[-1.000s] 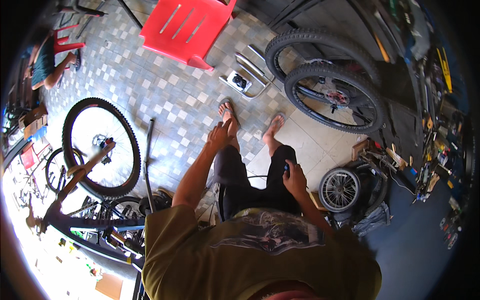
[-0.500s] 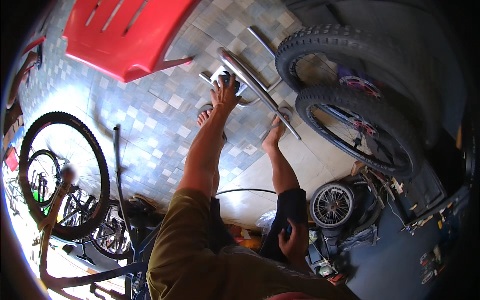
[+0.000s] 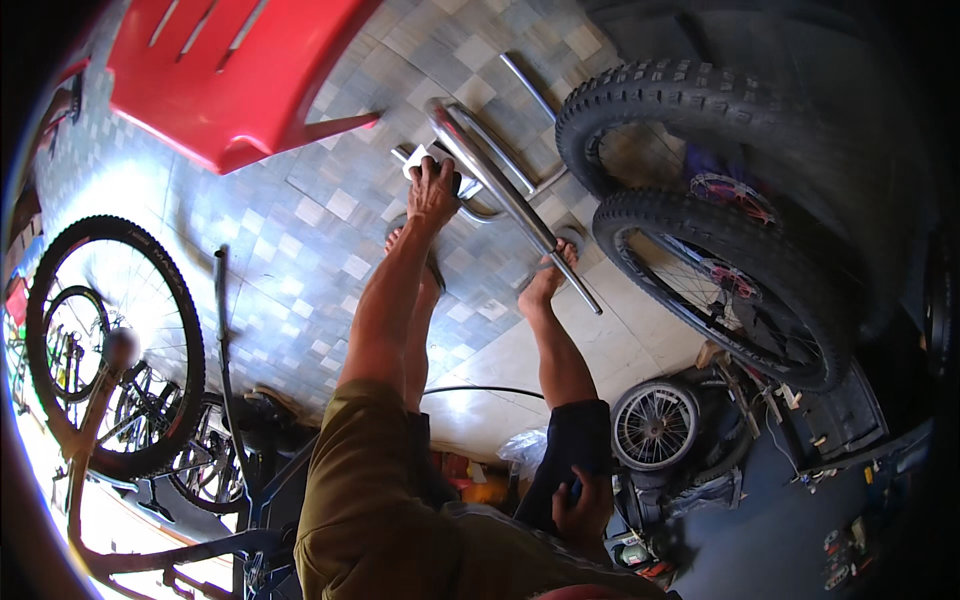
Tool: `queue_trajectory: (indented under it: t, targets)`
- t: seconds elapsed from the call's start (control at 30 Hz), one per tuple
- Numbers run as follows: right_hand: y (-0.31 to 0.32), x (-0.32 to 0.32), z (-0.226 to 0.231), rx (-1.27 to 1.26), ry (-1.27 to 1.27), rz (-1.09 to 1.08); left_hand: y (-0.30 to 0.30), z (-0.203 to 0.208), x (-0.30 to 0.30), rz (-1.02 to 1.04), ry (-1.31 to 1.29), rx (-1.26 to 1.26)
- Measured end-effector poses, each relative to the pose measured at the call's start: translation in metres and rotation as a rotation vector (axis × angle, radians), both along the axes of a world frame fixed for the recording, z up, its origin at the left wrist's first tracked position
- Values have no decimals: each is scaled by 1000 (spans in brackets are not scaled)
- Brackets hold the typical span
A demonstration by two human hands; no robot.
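My left hand (image 3: 433, 195) reaches out in front of me, its fingers bent over a small black object (image 3: 457, 183) that they mostly hide. A small white piece (image 3: 416, 160) shows just beyond the fingertips. Hand and object are at a silver tubular metal stand (image 3: 490, 175) on the floor, whose thick tube slants toward my right foot. My right hand (image 3: 586, 507) rests low by my right thigh, fingers curled round a small, dark blue thing (image 3: 573, 490) that I cannot make out.
A red plastic chair (image 3: 225, 80) stands at the far left. Two knobbly-tyred bicycle wheels (image 3: 640, 210) lean at the right, with a small spoked wheel (image 3: 655, 425) below them. A bicycle wheel (image 3: 190, 300) and frame (image 3: 180, 550) occupy the left. A black cable (image 3: 480, 388) lies near my legs.
My left hand's fingers have drawn in over the black object, and hand and object have shifted slightly toward me and left. My right hand stays by the thigh. The whole view has shifted a little.
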State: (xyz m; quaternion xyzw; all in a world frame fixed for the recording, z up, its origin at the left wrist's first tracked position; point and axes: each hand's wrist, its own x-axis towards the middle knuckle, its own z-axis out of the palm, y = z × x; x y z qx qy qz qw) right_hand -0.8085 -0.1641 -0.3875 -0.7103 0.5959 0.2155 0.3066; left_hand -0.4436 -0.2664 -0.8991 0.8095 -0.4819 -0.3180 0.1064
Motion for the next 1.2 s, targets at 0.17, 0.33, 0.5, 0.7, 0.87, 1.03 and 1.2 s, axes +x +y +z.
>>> queue_trajectory:
  t: [0.17, 0.33, 0.5, 0.7, 0.87, 1.03, 1.2]
  targets:
    - [-6, 8, 10, 58, -62, 3, 30, 132, 24, 298, 199, -81]
    - [-8, 17, 13, 88, -76, 29, 38, 311, 85, 321, 125, -233]
    - [-3, 18, 10, 53, -101, 64, -47, 391, 199, 57, -445, -399]
    - [-4, 16, 4, -3, -109, 131, -139, 338, 306, 39, -485, -149]
    - [-5, 14, 0, 39, -127, 104, -143, 338, 312, -5, -607, -103]
    - [-6, 16, 5, 82, -39, 70, -129, 364, 201, 75, -431, -799]
    - [-15, 7, 3, 58, -85, 68, -41, 273, 69, 65, -1, 3]
